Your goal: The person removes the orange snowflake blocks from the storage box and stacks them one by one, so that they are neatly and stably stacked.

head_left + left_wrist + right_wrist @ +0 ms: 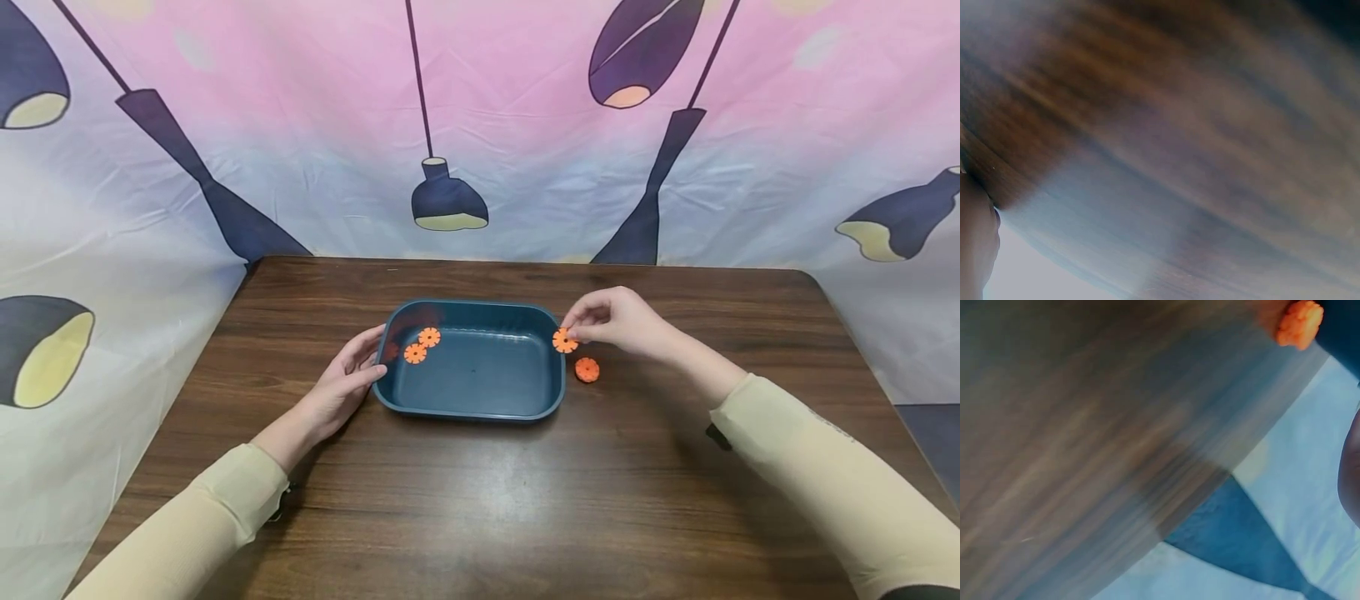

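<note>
A dark blue rectangular tray (480, 410) lies on the table, with two orange notched discs (415, 354) touching each other inside it near the left end. My left hand (351, 377) grips the tray's left end, thumb at the rim and fingers along the outer wall. Over the tray's right rim, my right hand (618, 321) pinches another orange notched disc (566, 340) between thumb and fingers. Just right of the tray, more orange discs (587, 370), seemingly stacked, rest on the table; the right wrist view shows this orange pile (1300, 325) beside the tray.
The brown wood-grain table (480, 500) extends around the tray on all sides. Behind its far edge hangs a cloth backdrop (337, 125) printed with dark lamps. The left wrist view holds mostly blurred table surface (1147, 156).
</note>
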`<action>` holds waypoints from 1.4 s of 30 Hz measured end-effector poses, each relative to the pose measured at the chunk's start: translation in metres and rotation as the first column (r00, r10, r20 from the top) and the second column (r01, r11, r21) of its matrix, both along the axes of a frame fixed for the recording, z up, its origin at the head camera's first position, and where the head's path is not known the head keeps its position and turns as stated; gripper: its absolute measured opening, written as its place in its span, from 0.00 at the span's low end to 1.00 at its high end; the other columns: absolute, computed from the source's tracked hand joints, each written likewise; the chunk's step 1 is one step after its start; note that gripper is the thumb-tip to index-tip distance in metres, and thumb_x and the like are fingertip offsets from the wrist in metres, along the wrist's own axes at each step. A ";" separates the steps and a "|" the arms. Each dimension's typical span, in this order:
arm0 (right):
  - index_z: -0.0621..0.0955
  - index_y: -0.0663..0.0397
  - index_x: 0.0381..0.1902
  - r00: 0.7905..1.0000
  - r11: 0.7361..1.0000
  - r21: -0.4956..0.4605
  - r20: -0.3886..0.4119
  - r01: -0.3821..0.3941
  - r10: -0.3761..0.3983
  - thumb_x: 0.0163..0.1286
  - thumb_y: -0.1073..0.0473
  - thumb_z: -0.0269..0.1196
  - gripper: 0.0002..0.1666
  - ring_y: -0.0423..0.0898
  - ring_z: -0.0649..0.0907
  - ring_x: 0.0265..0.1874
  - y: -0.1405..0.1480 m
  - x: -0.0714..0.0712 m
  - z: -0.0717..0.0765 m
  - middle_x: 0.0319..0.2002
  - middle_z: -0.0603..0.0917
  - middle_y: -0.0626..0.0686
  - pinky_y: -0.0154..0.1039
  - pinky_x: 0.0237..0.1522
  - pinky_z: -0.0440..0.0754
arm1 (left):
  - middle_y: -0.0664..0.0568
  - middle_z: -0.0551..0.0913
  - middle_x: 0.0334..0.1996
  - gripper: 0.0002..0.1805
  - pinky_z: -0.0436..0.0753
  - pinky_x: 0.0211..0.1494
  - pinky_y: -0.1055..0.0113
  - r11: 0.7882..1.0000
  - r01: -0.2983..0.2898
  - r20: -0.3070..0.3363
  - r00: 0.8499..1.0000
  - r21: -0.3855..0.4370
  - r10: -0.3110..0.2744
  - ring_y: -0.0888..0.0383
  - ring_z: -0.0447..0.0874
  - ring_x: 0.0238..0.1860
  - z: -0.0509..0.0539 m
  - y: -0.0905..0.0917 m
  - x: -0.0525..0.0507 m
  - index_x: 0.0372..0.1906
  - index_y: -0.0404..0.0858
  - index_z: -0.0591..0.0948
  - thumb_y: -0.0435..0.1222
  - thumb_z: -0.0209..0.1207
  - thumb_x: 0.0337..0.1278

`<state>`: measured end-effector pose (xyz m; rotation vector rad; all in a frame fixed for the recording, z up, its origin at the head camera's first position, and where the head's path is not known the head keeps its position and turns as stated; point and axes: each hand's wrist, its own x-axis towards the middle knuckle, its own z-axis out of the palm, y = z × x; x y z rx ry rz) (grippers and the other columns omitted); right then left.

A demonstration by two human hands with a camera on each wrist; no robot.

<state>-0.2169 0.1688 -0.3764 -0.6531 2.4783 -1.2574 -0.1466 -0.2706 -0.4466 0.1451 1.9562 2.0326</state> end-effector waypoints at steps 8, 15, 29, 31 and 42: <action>0.89 0.66 0.45 0.997 0.999 0.014 0.056 0.047 -0.047 0.69 0.70 0.71 0.07 0.44 0.91 0.34 0.026 0.003 -0.011 0.37 0.93 0.59 0.39 0.42 0.91 | 0.43 0.51 0.84 0.36 0.73 0.68 0.81 1.000 0.004 0.004 1.000 0.005 -0.004 0.49 0.49 0.85 0.000 0.000 0.000 0.85 0.43 0.56 0.30 0.52 0.80; 0.89 0.68 0.44 0.996 1.000 0.000 0.085 0.027 -0.027 0.70 0.69 0.71 0.07 0.35 0.87 0.31 0.033 0.004 -0.025 0.36 0.92 0.58 0.34 0.38 0.89 | 0.42 0.52 0.84 0.36 0.73 0.68 0.81 1.000 -0.001 0.002 1.000 0.008 0.001 0.49 0.50 0.85 0.000 -0.001 0.000 0.85 0.44 0.56 0.30 0.53 0.80; 0.90 0.67 0.44 0.994 1.000 -0.009 0.106 0.002 -0.001 0.71 0.69 0.70 0.07 0.34 0.85 0.30 0.036 0.003 -0.041 0.36 0.92 0.60 0.34 0.37 0.88 | 0.42 0.51 0.85 0.36 0.73 0.68 0.81 1.000 -0.005 0.009 1.000 0.005 0.005 0.46 0.47 0.86 0.001 0.000 0.001 0.85 0.43 0.56 0.29 0.51 0.80; 0.90 0.68 0.45 0.994 1.000 -0.017 0.111 0.000 0.002 0.71 0.70 0.69 0.07 0.35 0.85 0.30 0.036 0.003 -0.042 0.36 0.92 0.61 0.35 0.37 0.89 | 0.41 0.51 0.85 0.35 0.73 0.67 0.81 1.000 -0.005 0.012 1.000 0.007 0.005 0.44 0.45 0.86 0.001 0.001 0.001 0.85 0.43 0.56 0.29 0.51 0.80; 0.90 0.67 0.45 0.993 1.000 0.026 0.118 -0.018 0.014 0.72 0.68 0.69 0.08 0.32 0.86 0.32 0.037 0.000 -0.045 0.38 0.92 0.60 0.33 0.38 0.88 | 0.44 0.54 0.83 0.34 0.74 0.67 0.80 1.000 0.000 -0.002 1.000 0.000 0.000 0.57 0.57 0.80 0.000 0.000 0.000 0.84 0.44 0.58 0.28 0.50 0.80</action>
